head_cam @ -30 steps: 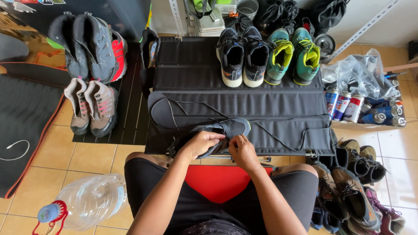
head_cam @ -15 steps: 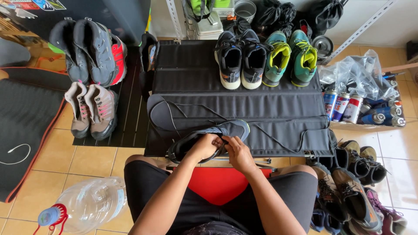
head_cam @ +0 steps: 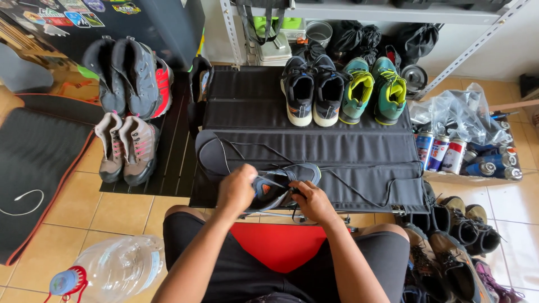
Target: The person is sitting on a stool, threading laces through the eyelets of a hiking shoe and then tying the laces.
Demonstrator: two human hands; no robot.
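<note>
Sneaker (head_cam: pixel 283 185), grey with orange accents and loose black lace (head_cam: pixel 359 179), lay at the black mat's (head_cam: pixel 359 146) near edge; your left hand (head_cam: pixel 236 191) and right hand (head_cam: pixel 314 203) gripped it. Tiled floor (head_cam: pixel 123 213) beneath the mat.

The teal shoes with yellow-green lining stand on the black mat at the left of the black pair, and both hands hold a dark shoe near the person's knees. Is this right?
Not quite. In the head view the teal shoes stand to the right of the black pair, not the left. The rest holds: both pairs are on the black mat, and the left hand and right hand hold the dark shoe near the knees.
</note>
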